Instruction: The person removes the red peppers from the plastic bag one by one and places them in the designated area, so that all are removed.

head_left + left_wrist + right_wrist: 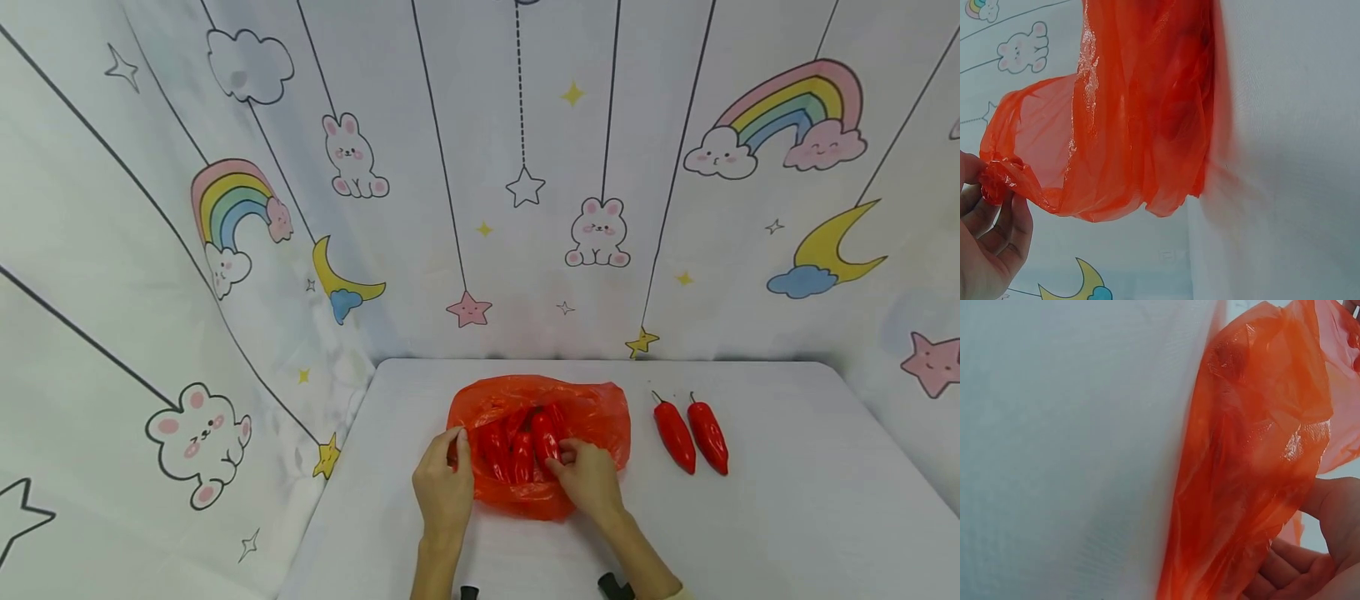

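Wall: the white wall (420, 75) is at the far side, with bunny (597, 237) and rainbow (802, 104) drawings.
Table: the white table (780, 483) sits near it.
Bag: the thin red bag (596, 408) is mid-table, its top open.
Left hand: the left hand (444, 483) pinches the bag's left edge.
Right hand: the right hand (592, 479), apart from the left, pinches a red pepper (545, 435) in the bag.
Loose ones: two peppers (675, 437) lie right of the bag.

I see, from my remote seat, bare fingers (1021, 225) and forearms (442, 546), a pale yellow sleeve edge (681, 594) on the right, and a small black piece (617, 587) near each forearm.
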Demonstrator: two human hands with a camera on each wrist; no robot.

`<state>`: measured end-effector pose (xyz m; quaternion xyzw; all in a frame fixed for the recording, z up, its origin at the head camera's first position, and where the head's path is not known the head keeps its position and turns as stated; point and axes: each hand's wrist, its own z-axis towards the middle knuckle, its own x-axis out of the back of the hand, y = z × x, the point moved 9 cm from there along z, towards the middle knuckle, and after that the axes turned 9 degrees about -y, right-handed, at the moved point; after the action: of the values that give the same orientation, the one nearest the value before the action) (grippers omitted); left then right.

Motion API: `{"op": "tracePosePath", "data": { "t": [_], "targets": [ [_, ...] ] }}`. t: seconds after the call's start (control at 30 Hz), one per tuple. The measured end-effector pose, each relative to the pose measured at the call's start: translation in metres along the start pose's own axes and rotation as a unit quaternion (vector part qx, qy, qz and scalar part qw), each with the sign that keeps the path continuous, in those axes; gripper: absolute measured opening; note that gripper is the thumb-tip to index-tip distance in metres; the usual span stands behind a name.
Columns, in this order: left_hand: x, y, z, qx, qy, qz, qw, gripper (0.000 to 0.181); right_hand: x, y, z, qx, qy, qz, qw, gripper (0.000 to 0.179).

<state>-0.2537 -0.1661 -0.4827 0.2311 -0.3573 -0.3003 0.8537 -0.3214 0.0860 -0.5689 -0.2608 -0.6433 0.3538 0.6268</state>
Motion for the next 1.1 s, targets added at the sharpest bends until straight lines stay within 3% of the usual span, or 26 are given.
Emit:
{"op": "tracePosePath", "data": {
  "t": [1.1],
  "targets": [
    [0.003,0.003,0.001,-0.010,0.013,0.003,0.9999,0.012,0.029,-0.017,-0.017,-0.016,0.018,0.009,0.9997,0.047]
  ]
}}
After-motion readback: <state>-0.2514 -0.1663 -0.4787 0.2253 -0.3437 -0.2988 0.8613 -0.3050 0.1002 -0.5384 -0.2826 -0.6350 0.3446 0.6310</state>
